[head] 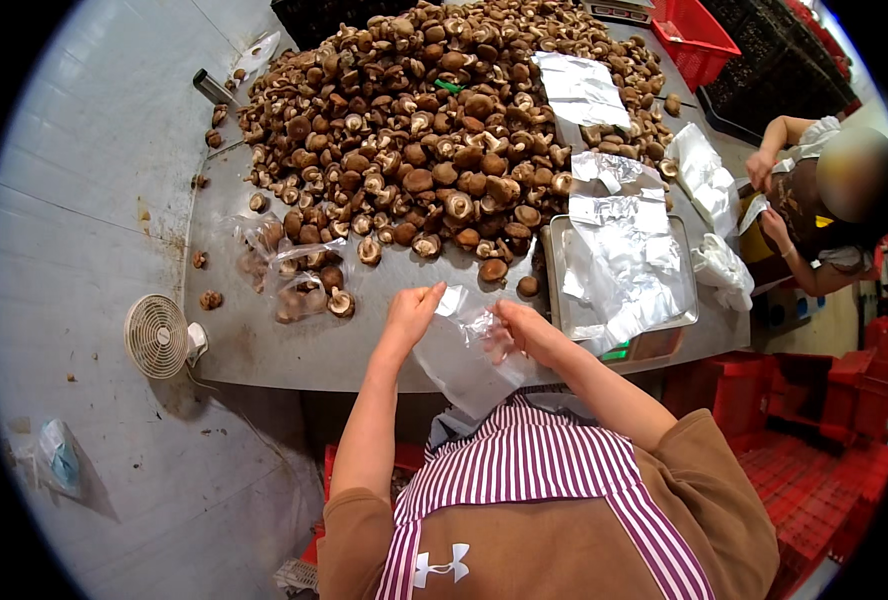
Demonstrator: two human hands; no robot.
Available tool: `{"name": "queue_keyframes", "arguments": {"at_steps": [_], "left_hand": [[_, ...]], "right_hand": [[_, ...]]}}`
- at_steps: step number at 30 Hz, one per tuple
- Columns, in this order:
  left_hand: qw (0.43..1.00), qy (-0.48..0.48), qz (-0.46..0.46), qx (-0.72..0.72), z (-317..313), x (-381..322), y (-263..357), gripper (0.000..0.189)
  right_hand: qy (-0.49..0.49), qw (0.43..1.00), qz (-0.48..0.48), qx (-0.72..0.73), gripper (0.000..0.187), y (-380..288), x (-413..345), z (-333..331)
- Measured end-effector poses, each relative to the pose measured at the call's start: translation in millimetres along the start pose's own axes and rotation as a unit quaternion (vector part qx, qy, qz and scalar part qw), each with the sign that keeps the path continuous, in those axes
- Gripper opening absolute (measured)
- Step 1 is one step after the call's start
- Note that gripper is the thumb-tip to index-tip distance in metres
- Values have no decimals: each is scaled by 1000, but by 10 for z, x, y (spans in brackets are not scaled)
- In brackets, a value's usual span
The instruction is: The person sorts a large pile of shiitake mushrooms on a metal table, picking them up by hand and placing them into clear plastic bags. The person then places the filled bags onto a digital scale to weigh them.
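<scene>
A clear plastic bag (459, 360) hangs between my hands over the table's front edge, with no mushrooms visible in it. My left hand (414, 313) pinches its upper left corner. At the opposite top edge, my right hand (522, 330) has its fingers on the film, some of them seen through it. Beyond my hands rises a large heap of shiitake mushrooms (414, 150). To the left, a clear bag (305, 289) with several mushrooms lies on the metal table (406, 281). A stack of clear bags (624, 255) covers much of a metal tray (688, 300) on the right.
A small fan (162, 336) stands at the table's left edge by the wall. More bags (582, 90) lie on the heap. White bags (706, 176) lie near a co-worker (804, 195) at the right. Red crates (796, 480) stand lower right; a red basket (691, 41) is at the back.
</scene>
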State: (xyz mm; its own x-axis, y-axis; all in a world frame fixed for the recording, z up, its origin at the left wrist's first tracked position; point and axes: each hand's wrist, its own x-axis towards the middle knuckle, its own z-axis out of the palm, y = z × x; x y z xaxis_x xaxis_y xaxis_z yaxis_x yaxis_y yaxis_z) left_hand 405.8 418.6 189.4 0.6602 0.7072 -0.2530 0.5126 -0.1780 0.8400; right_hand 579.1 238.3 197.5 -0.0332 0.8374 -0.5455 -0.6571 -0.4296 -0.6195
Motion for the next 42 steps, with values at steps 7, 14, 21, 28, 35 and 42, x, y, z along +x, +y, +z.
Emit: {"name": "queue_keyframes", "arguments": {"at_steps": [7,14,21,28,35,42], "left_hand": [[997,-14,-68,-36,15,80,-11,53],[948,267,157,74,134,-71,257,26],[991,82,48,-92,579,-739,519,22],[981,67,45,-177,704,-832,550,22],[968,49,61,-237,751,-802,462,13],[958,79,70,-266,701,-770,263,3]], "right_hand": [[6,991,-17,-134,21,-49,-75,4],[69,978,-51,-191,16,-34,-49,-79],[23,997,-59,-50,16,43,-68,-55],[8,1000,-5,-30,19,-36,-112,65],[25,992,-78,-94,19,-35,-100,69],[49,987,-54,-146,20,-19,-78,-65]]}}
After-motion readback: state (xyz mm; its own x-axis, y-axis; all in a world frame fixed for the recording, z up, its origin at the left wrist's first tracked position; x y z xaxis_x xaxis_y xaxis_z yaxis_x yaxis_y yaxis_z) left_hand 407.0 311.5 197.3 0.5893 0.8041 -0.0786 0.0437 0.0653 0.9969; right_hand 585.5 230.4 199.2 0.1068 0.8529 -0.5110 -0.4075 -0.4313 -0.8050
